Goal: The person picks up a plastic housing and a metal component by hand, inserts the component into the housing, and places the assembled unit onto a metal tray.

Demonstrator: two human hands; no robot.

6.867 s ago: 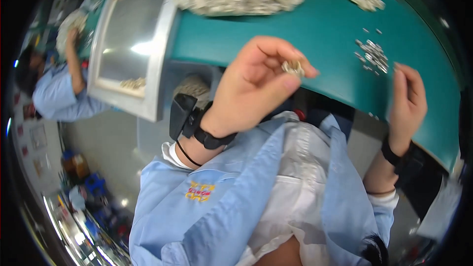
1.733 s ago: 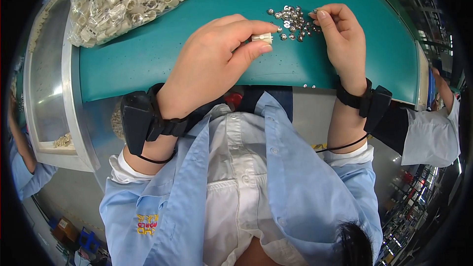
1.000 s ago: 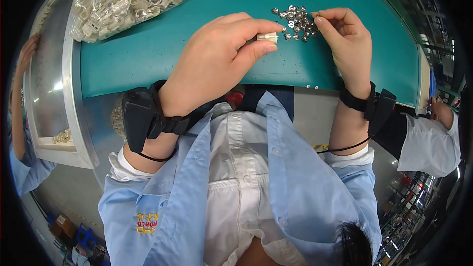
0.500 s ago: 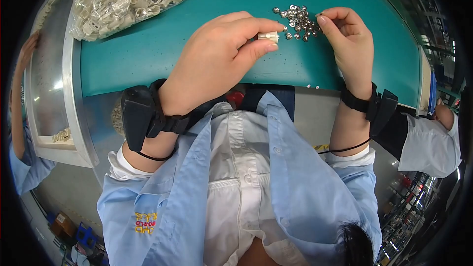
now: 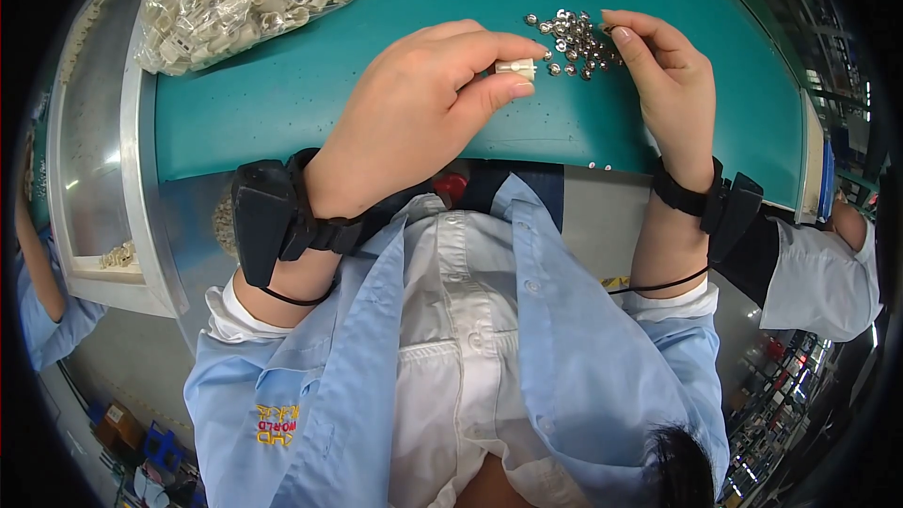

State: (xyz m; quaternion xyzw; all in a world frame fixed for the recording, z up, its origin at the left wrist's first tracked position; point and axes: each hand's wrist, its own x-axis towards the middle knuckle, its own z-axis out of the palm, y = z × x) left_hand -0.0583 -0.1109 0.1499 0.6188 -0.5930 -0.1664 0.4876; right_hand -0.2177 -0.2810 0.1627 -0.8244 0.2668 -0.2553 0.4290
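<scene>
A: Where's the white part [image 5: 514, 68]?
B: Above the table [image 5: 245, 122], lying sideways between the left hand's [image 5: 419, 103] thumb and index finger, in a firm pinch. One metal piece shows just beside that index fingertip; I can't tell whether they touch.

A: And the right hand [image 5: 673, 85]?
B: Thumb and index finger pinched together on a small dark bit [image 5: 609, 30], likely another metal piece, though it's mostly covered. It's apart from the part.

A: So how far along is it?
B: The part and the bit are each in hand, not joined to one another. Whether the part already carries metal inside, I can't see.

A: What's left over?
B: Plenty, I'd judge. The pile [image 5: 568, 38] of metal pieces lies loose beside the right fingertips, a few strays around it. Farther left, the clear bag [image 5: 254, 9] is heaped with pale parts.

A: Anything beyond?
B: More pale pieces [image 5: 119, 256] at the near end of the metal-edged frame [image 5: 141, 132]; I can't tell if they're finished.
</scene>
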